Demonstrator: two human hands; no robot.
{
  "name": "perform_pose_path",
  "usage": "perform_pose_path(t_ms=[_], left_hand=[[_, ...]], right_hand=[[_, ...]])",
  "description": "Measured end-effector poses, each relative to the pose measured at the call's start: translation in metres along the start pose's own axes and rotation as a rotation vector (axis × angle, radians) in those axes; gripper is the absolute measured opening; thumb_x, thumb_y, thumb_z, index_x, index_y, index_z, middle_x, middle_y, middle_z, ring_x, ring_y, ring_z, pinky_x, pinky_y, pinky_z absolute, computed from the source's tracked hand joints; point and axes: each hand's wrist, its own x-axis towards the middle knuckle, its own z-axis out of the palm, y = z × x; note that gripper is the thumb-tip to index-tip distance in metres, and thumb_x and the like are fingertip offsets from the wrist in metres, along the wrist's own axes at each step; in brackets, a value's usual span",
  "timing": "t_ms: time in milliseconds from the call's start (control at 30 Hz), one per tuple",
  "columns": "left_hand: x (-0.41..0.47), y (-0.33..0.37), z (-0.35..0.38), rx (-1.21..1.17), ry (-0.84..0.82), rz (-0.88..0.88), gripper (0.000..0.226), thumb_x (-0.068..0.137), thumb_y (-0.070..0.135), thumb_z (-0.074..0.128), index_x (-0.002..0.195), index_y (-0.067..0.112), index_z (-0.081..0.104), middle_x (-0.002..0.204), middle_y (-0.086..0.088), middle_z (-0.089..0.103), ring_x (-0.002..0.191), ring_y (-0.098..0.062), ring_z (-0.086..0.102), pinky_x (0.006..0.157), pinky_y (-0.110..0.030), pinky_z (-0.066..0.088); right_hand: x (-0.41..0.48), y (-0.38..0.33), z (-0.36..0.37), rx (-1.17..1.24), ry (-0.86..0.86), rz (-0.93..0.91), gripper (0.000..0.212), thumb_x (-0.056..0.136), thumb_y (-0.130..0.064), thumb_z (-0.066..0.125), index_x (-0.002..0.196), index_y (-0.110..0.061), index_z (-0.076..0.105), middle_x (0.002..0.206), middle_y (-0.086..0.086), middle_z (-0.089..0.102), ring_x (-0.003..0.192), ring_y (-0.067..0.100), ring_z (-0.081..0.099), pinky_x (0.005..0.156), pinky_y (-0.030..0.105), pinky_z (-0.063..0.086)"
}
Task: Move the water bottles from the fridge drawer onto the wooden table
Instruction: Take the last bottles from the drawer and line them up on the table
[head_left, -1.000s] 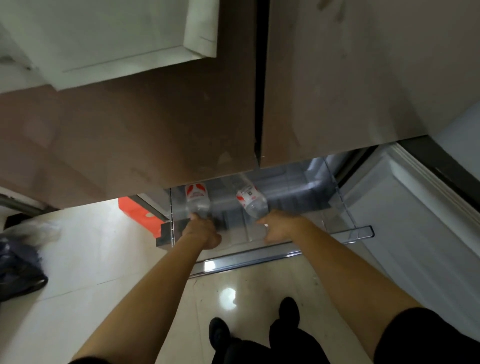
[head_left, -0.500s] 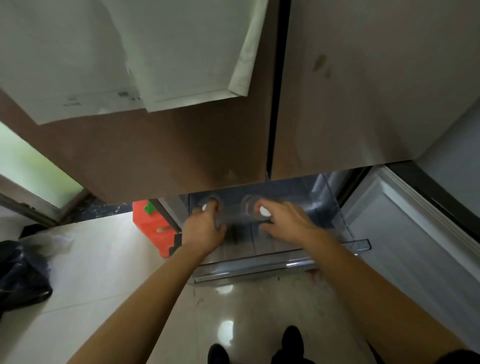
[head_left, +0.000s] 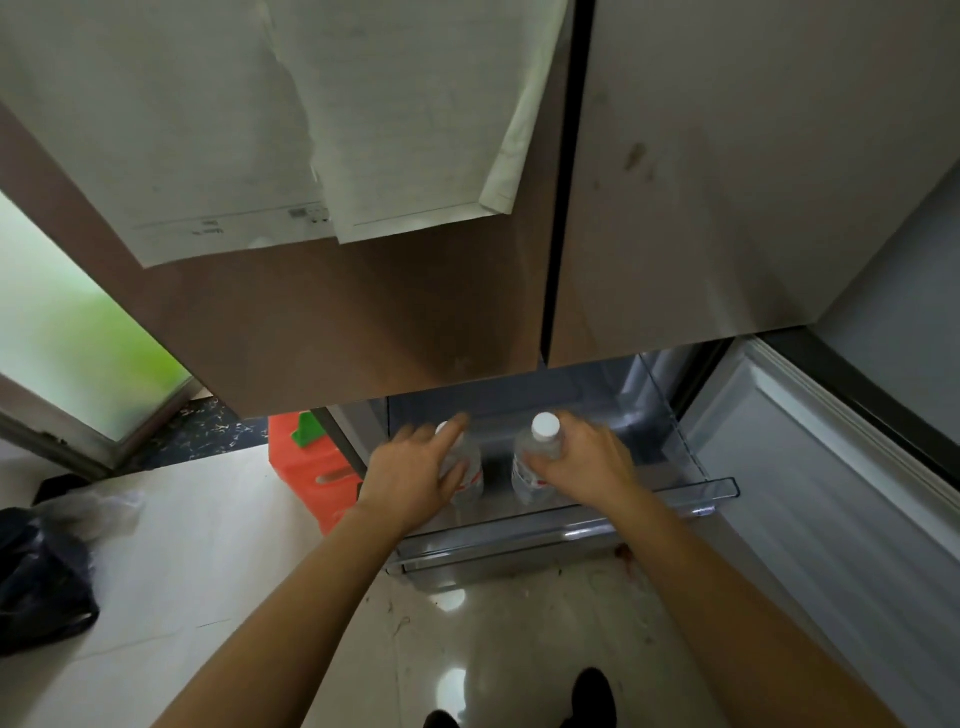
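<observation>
The left hand (head_left: 415, 470) curls round the left bottle (head_left: 470, 480), and the right hand (head_left: 584, 462) grasps the right bottle (head_left: 524, 478) below its cap (head_left: 545, 427). Both stand upright in the open fridge drawer (head_left: 722, 488)

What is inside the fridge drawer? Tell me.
Two upright water bottles: left bottle in the left hand, right bottle in the right hand. Fridge doors hide the back of the drawer.

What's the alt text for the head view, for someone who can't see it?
Seen from above, a person reaches into an open clear fridge drawer that holds two upright water bottles: the right hand grips the right bottle below its white cap, the left hand lies over the left bottle. Closed fridge doors fill the view above.
</observation>
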Motion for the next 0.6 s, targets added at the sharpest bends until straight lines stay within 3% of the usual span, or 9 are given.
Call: perform_pose_path(t_ms=[67,133,200,300,433,600], left_hand=[[-0.003,0.004,0.003,-0.001,0.005,-0.025,0.067,0.089,0.051,0.059,0.146,0.031,0.031,0.117,-0.009,0.061,0.101,-0.029,0.06,0.071,-0.038,0.054],[-0.005,0.007,0.009,-0.179,-0.059,-0.086,0.07,0.09,0.049,0.06,0.148,0.032,0.024,0.13,-0.013,0.05,0.11,-0.031,0.057,0.084,-0.04,0.052],[-0.007,0.01,0.014,-0.393,-0.063,-0.133,0.07,0.09,0.044,0.065,0.145,0.033,0.023,0.134,-0.015,0.049,0.108,-0.032,0.06,0.087,-0.039,0.05],[-0.013,0.016,0.024,-0.522,0.024,-0.155,0.071,0.086,0.035,0.073,0.138,0.034,0.024,0.134,-0.011,0.051,0.113,-0.029,0.057,0.09,-0.035,0.048],[-0.017,0.02,0.03,-0.575,0.094,-0.225,0.074,0.084,0.02,0.076,0.142,0.019,0.031,0.137,-0.01,0.051,0.122,-0.03,0.053,0.098,-0.029,0.039],[-0.027,0.029,0.016,-0.676,0.143,-0.276,0.084,0.081,0.017,0.078,0.14,0.023,0.018,0.129,-0.009,0.051,0.113,-0.03,0.058,0.097,-0.036,0.048]], right_hand=[[-0.005,0.002,0.006,-0.051,-0.007,0.01,0.071,0.075,-0.058,0.075,0.134,-0.032,0.045,0.125,0.002,0.056,0.11,0.023,0.059,0.085,0.036,0.053],[-0.009,0.004,0.013,-0.046,-0.006,0.042,0.084,0.073,-0.054,0.079,0.141,-0.034,0.036,0.135,0.006,0.041,0.12,0.028,0.051,0.092,0.04,0.05],[-0.012,0.006,0.023,0.044,0.014,0.055,0.09,0.071,-0.049,0.083,0.143,-0.034,0.031,0.14,0.007,0.036,0.124,0.029,0.049,0.098,0.042,0.05],[-0.016,0.007,0.034,0.174,-0.007,0.037,0.087,0.079,-0.037,0.081,0.146,-0.027,0.025,0.145,0.01,0.04,0.126,0.03,0.052,0.098,0.039,0.049],[-0.022,0.01,0.033,0.205,-0.055,-0.012,0.084,0.087,-0.032,0.075,0.147,-0.031,0.017,0.149,0.009,0.043,0.129,0.028,0.052,0.101,0.041,0.049],[-0.032,0.013,0.021,0.272,-0.056,-0.07,0.08,0.088,-0.031,0.073,0.143,-0.038,0.015,0.147,0.004,0.047,0.119,0.023,0.059,0.098,0.041,0.052]])
